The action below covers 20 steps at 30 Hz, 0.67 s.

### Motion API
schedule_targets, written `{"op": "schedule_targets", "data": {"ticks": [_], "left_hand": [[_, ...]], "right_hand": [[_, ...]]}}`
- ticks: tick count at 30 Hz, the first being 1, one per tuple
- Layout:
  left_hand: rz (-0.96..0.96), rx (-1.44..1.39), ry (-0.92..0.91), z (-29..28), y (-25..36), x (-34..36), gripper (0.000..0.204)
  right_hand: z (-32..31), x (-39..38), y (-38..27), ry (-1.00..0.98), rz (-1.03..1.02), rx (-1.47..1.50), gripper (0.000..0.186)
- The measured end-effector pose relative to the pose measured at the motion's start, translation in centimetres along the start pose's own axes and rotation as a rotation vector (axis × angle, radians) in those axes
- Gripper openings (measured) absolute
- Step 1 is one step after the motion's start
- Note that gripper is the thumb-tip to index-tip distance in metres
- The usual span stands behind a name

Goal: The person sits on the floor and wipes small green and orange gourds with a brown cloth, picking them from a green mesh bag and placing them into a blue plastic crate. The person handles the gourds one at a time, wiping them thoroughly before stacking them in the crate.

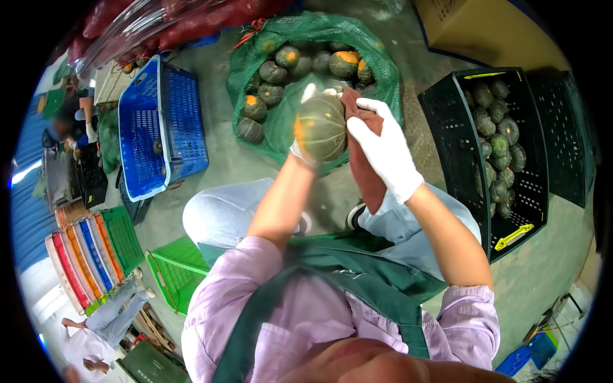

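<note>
A round green pumpkin [322, 127] with an orange patch is held up in front of me. My white-gloved left hand [304, 155] is closed around its left side and underside; the pumpkin hides most of that hand, and fingertips show past its top. In my white-gloved right hand [387, 148] is a brown cloth [365, 167], gripped so that its upper end touches the pumpkin's right side while the rest hangs down. Just beyond my hands, a green mesh sack [391, 96] lies spread open with several green-and-orange pumpkins [272, 72] inside.
On my right stands a black crate [533, 185] holding several green pumpkins. A blue crate [196, 118] is at the left, with a bright green crate [175, 271] by my left side. Red mesh sacks [211, 25] and a cardboard box [491, 32] lie beyond. Other people are at far left.
</note>
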<state>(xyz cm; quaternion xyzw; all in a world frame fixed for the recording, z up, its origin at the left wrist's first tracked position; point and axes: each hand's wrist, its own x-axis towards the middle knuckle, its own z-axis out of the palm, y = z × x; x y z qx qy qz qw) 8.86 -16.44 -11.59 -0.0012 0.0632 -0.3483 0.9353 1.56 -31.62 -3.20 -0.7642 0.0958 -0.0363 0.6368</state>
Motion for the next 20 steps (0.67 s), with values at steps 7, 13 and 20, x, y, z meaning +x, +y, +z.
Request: {"op": "schedule_targets", "data": {"ticks": [7,13,20], "left_hand": [[0.185,0.670,0.406,5.6,-0.3,0.7,0.060],[0.243,1.219,0.174,6.1,-0.1,-1.8,0.069],[0.310,1.027,0.145,5.6,-0.6,-2.4,0.076]], "right_hand": [[0.6,0.8,1.3,-0.044,0.519,0.973,0.052],[-0.4,2.4,0.6,0.034,0.197,0.620,0.054],[0.6,1.7,1.0,0.029,0.117,0.560,0.056]]}}
